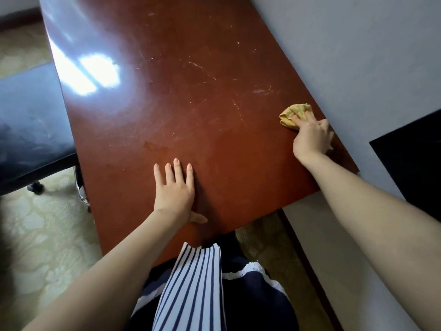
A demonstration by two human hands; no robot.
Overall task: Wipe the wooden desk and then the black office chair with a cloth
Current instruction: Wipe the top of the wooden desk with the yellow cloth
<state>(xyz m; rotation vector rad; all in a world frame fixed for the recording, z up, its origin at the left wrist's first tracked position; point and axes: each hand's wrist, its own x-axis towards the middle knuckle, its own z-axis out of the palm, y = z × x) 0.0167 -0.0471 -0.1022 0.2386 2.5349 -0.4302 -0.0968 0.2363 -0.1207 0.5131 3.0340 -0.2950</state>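
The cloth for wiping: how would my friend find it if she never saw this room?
Start at the big reddish-brown wooden desk in the middle of the view. Follow its right edge, beside the pale wall, to the right hand, whose fingers grip the bunched cloth. It is the only soft yellow thing on the desk; the left hand lies flat and holds nothing.

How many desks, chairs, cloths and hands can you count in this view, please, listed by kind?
Desk: 1, the wooden desk
Chair: 1, the black office chair
Cloth: 1, the yellow cloth
Hands: 2, the left hand and the right hand
Total: 5
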